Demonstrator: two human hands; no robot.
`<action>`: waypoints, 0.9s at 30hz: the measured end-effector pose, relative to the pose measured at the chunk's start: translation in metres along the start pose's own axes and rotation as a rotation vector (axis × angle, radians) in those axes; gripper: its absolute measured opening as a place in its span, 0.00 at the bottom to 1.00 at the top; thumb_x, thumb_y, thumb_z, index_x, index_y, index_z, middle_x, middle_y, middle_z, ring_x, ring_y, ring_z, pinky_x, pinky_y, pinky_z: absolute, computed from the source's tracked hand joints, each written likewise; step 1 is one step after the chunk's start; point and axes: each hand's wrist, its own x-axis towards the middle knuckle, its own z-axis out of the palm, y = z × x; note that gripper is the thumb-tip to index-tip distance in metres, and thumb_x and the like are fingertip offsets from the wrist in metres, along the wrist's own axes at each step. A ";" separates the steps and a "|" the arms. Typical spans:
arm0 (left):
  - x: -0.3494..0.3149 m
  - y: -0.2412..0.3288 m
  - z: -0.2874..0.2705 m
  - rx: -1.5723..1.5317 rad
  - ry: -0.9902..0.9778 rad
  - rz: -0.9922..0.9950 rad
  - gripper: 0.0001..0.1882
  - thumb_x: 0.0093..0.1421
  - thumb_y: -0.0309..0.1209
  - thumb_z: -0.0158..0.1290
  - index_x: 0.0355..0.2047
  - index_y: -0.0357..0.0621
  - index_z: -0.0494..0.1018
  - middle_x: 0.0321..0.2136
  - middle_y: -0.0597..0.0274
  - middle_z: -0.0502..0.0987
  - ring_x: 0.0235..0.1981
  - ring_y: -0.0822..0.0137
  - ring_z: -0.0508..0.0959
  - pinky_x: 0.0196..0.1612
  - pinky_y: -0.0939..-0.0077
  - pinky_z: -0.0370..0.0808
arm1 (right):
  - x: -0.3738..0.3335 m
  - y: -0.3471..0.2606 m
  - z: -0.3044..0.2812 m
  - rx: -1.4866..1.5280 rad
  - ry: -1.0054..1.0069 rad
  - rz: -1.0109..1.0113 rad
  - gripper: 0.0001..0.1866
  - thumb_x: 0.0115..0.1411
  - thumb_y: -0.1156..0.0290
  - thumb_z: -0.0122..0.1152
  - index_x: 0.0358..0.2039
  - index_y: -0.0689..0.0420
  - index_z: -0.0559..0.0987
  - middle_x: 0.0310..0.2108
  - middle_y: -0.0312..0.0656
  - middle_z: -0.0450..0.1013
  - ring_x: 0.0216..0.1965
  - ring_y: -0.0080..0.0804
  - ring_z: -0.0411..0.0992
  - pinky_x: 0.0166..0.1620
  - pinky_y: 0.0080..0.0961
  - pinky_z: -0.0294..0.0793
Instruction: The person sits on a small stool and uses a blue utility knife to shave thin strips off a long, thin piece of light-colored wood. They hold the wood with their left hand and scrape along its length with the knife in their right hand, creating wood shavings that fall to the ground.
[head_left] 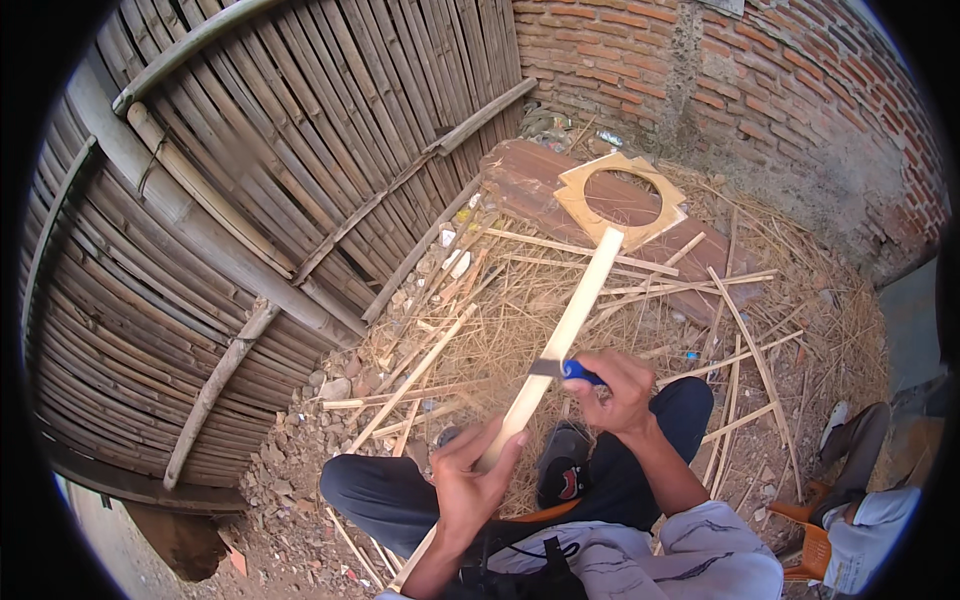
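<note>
A long pale strip of split bamboo or wood slants across in front of me, its far end up and to the right. My left hand grips its lower part, thumb on one side and fingers on the other. In my right hand is a knife with a blue handle. Its dark, broad blade lies across the strip, touching it above my left hand. My knees stand bent on both sides, and a dark shoe shows below the strip.
Several loose strips lie on straw and shavings. Beyond sits a board with a round hole on a brown sheet. A bamboo wall stands left, a brick wall behind. Someone sits on an orange chair at right.
</note>
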 end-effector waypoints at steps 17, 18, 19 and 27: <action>-0.018 -0.040 -0.013 0.026 -0.035 -0.211 0.11 0.63 0.28 0.70 0.43 0.36 0.85 0.30 0.53 0.87 0.29 0.71 0.85 0.34 0.74 0.79 | 0.020 0.064 -0.034 -0.150 -0.262 0.581 0.21 0.64 0.59 0.75 0.53 0.55 0.83 0.23 0.36 0.77 0.25 0.19 0.70 0.31 0.26 0.69; -0.017 -0.039 -0.011 0.008 -0.040 -0.213 0.11 0.64 0.29 0.70 0.43 0.35 0.84 0.29 0.53 0.87 0.29 0.71 0.85 0.33 0.74 0.79 | 0.013 0.065 -0.028 -0.033 -0.222 0.613 0.21 0.65 0.58 0.75 0.53 0.55 0.83 0.24 0.35 0.77 0.25 0.19 0.71 0.31 0.26 0.69; -0.014 -0.037 -0.008 -0.012 -0.046 -0.214 0.11 0.64 0.29 0.69 0.43 0.35 0.84 0.29 0.53 0.88 0.29 0.72 0.85 0.33 0.74 0.79 | 0.006 0.067 -0.022 0.083 -0.180 0.644 0.21 0.65 0.58 0.74 0.53 0.56 0.83 0.24 0.34 0.77 0.26 0.19 0.71 0.31 0.26 0.69; -0.009 -0.039 0.005 -0.158 -0.148 -0.231 0.11 0.66 0.29 0.68 0.45 0.36 0.83 0.27 0.58 0.87 0.24 0.77 0.81 0.27 0.78 0.75 | 0.000 0.034 -0.018 0.771 -0.089 0.848 0.23 0.70 0.65 0.69 0.61 0.62 0.81 0.36 0.34 0.81 0.34 0.15 0.72 0.40 0.20 0.71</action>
